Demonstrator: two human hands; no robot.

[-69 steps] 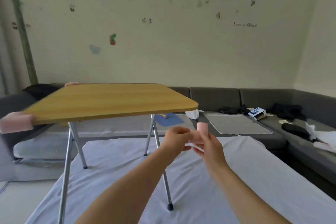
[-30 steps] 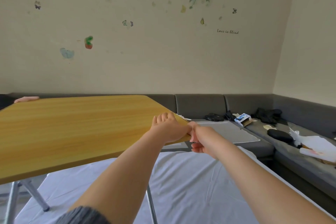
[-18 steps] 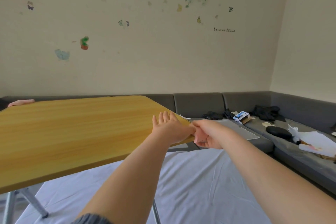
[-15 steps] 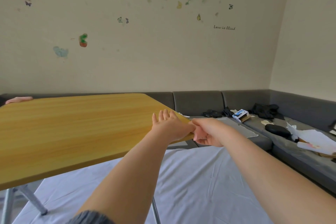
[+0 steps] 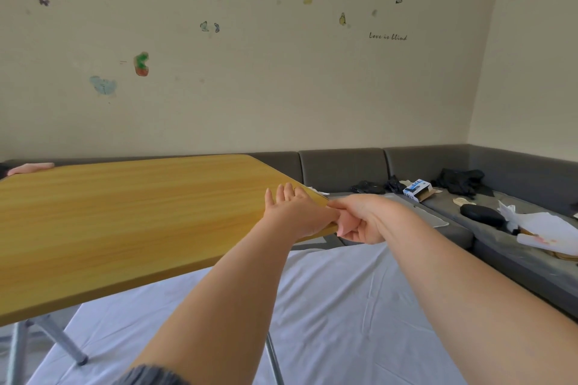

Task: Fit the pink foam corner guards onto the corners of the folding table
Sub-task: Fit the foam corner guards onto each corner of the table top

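Pressing guard (image 5: 343, 226) onto table (image 5: 125, 216) corner — under right-hand fingers (image 5: 355, 223).

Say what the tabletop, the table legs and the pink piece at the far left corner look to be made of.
Tabletop: likely laminate over board; printed-looking yellow wood grain, smooth satin sheen, uniform rounded edge.
Table legs: metal tubing, probably steel; silver-grey and glossy, with a dark foot cap.
Pink piece: apparently soft foam; matte, rounded, no shine, though small in view.
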